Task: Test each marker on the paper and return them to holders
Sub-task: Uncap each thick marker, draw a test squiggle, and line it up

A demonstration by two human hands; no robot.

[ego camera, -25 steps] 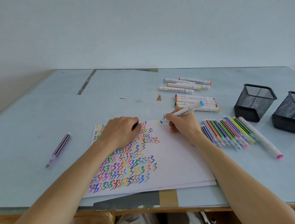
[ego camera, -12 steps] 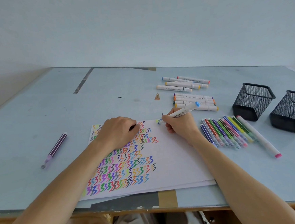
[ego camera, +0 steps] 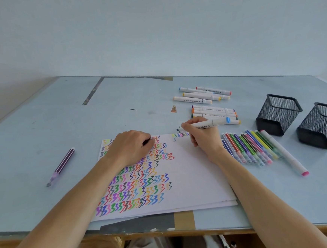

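The paper already carries many rows of coloured zigzag strokes over its left half, and a short new row is started at its far edge, so the testing looks well along. Returning is not begun: both black mesh holders, at the right of the counter, show no markers inside as far as their mesh lets one see. The thick white markers lie in two groups on the far side, the thin coloured pens lie in a row just right of the paper with a pink-capped marker beside them, and a purple pen lies alone, well apart at the left. By my judgement most of the task's second part is left.

The right hand holds a blue-capped marker in a writing grip, fingers curled round the barrel near its tip, the blue cap pointing right and slightly up. The tip is at the paper's far edge, by the fresh marks; whether it touches the sheet I cannot tell. The wrist lies over the paper's right part, forearm running back to the near right.

The left hand rests on the paper's upper left, knuckles up, fingers curled under; something dark shows at its fingertips, possibly a cap, but that is too small to tell.
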